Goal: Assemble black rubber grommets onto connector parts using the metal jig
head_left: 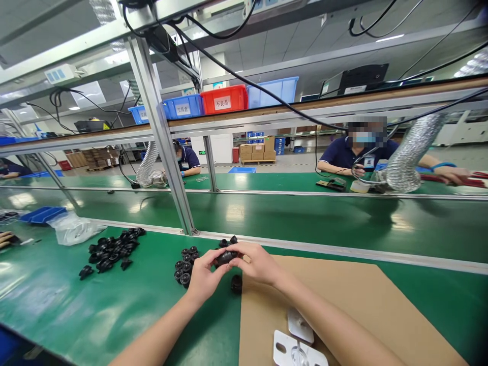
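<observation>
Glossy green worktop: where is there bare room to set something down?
Bare green worktop lies between the left forearm and the heap of small black plastic-looking parts; the tan cardboard sheet is bare beyond the right forearm. Crowded: beside the left hand, with clustered round black parts, and near the right forearm, with flat white plates.

I count one bare left hand (205,277) and one bare right hand (259,263), one rounded black ridged part (226,257) between them, one flat brown cardboard sheet (343,290) and two flat white plates (284,344). On the shelf (229,119), one red plastic bin (231,96) sits with three blue plastic bins (182,105). The heap of small black parts (113,249) is too jumbled to count.
</observation>
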`<state>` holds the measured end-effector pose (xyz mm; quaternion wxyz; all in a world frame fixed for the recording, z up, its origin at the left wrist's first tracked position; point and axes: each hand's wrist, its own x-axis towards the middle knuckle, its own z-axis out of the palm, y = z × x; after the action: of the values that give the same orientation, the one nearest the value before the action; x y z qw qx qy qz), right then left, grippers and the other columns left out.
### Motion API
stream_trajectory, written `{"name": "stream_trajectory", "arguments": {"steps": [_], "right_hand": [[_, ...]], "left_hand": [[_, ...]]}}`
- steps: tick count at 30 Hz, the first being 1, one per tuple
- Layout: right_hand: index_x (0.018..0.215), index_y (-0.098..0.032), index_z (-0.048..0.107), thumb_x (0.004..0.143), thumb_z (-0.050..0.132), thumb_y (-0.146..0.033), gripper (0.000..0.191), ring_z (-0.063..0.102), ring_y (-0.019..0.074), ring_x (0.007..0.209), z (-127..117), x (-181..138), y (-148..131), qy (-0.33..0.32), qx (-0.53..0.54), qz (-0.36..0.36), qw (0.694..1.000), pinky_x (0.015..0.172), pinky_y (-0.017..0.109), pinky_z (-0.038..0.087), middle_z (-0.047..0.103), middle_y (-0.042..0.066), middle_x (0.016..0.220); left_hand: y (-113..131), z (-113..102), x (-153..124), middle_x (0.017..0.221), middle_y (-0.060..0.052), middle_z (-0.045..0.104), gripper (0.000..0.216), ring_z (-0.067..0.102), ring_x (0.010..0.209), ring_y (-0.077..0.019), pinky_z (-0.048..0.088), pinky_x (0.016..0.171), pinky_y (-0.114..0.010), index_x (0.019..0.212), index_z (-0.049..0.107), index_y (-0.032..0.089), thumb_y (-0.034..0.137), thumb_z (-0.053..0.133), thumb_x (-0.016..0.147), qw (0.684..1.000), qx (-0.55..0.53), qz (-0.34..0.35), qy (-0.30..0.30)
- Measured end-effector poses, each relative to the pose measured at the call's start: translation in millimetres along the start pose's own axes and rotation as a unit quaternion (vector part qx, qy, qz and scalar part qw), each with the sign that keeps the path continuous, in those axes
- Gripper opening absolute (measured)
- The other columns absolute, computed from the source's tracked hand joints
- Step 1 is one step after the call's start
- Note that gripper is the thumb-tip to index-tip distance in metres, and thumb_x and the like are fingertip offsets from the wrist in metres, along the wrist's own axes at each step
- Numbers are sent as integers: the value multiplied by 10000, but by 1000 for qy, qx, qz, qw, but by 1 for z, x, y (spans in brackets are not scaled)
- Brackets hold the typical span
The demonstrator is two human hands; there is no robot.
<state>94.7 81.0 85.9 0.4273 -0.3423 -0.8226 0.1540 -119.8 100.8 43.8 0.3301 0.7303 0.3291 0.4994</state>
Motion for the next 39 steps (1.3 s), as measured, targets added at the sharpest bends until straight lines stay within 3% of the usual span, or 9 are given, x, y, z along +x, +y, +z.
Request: {"name": "stream_trajectory", "arguments": {"steps": [3, 5, 10, 17, 22, 27, 34, 36, 39], "right_hand": [[1316, -260, 682, 981, 656, -184, 344, 691, 233, 1023, -4, 0, 7, -16, -5, -84, 996, 898, 349, 527, 749, 73, 1152], [1315, -250, 683, 980, 650, -191, 342, 693, 235, 1024, -5, 0, 7, -18, -11, -95, 995, 896, 346, 529, 748, 82, 1158], [1229, -258, 707, 941, 662, -192, 299, 697, 198, 823, -3, -1, -8, -18, -1, 37, 999, 717, 281, 516, 775, 31, 1009], [1113, -236, 696, 940, 663, -251, 177, 608, 154, 594, 2, -1, -17, 3, 16, 99, 995, 572, 254, 431, 705, -14, 733], [1136, -236, 663, 921, 658, -206, 217, 678, 181, 775, 0, 1, -18, 9, 53, 80, 995, 712, 273, 529, 743, 17, 917], [1185, -232, 645, 939, 653, -207, 248, 701, 198, 842, 1, 0, -16, 1, 73, 87, 993, 751, 293, 550, 752, 36, 985], [1228, -255, 674, 949, 674, -189, 288, 674, 254, 1031, -4, -1, -8, -18, -29, 22, 999, 897, 374, 510, 733, 69, 1149], [1223, -251, 681, 934, 676, -169, 300, 670, 253, 1027, -4, -2, -6, -21, -35, 16, 999, 887, 370, 507, 732, 70, 1139], [1158, -235, 699, 927, 675, -189, 237, 675, 208, 820, 1, -2, -8, -23, -7, 69, 997, 724, 310, 503, 748, 42, 975]], "left_hand": [[0, 1, 0, 1069, -76, 774, 340, 726, 972, -250, 605, 888, -371, 1185, 772, 226, 316, 808, 860, 1000, -7, -11, -14], [1, 1, 0, 1070, -79, 773, 346, 724, 974, -252, 607, 888, -374, 1183, 775, 222, 322, 811, 854, 1000, -10, -9, -13], [2, 3, -2, 1102, -86, 767, 373, 722, 1000, -261, 614, 901, -393, 1223, 765, 235, 337, 804, 866, 1000, -12, 12, 13], [-4, 4, -2, 1132, -82, 765, 384, 724, 1034, -261, 620, 928, -397, 1236, 758, 242, 330, 813, 865, 999, -27, 21, 27], [-4, 6, -1, 1180, -84, 765, 397, 724, 1083, -268, 611, 970, -395, 1219, 762, 230, 316, 841, 839, 997, -75, -6, 36], [-3, 4, -2, 1197, -95, 759, 403, 719, 1099, -278, 606, 986, -414, 1231, 756, 221, 324, 831, 849, 997, -61, 1, 39], [1, 3, -1, 1143, -93, 768, 367, 730, 1049, -277, 614, 944, -426, 1220, 760, 232, 311, 804, 865, 1000, -11, 14, 23], [2, 3, -1, 1135, -88, 772, 344, 729, 1047, -274, 610, 941, -427, 1218, 761, 248, 288, 788, 878, 999, 11, 34, 15], [5, 2, -1, 1133, -86, 776, 339, 725, 1045, -273, 603, 946, -438, 1229, 757, 269, 264, 773, 890, 996, 42, 74, 4]]}}
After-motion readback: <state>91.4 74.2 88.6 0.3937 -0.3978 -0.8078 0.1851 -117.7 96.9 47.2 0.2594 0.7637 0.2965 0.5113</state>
